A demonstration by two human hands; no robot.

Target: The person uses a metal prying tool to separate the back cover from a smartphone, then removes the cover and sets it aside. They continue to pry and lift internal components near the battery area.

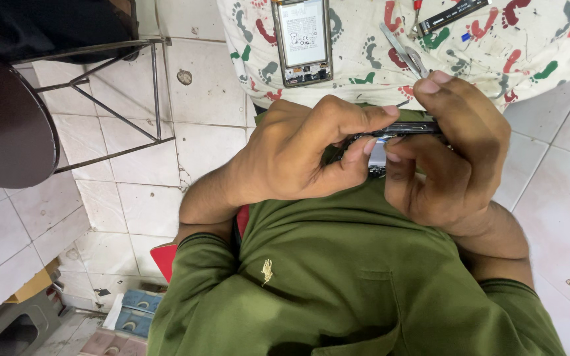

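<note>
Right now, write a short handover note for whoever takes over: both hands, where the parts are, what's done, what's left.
Left hand and right hand: both grip the thin dark phone part edge-on above the lap, thumbs pressing its lower edge.
On the white footprint-patterned cloth: opened phone body with exposed white battery, metal tweezers, dark flat strip.
Done: phone already opened.
Left: the held part is not refitted; tools untouched.

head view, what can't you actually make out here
- Dark phone part: mostly covered by the left hand and right hand.
- Tweezers: tips hidden behind the right hand.
- Flat dark strip: cut off by the top edge.
- Opened phone: its top is cut off.
</note>
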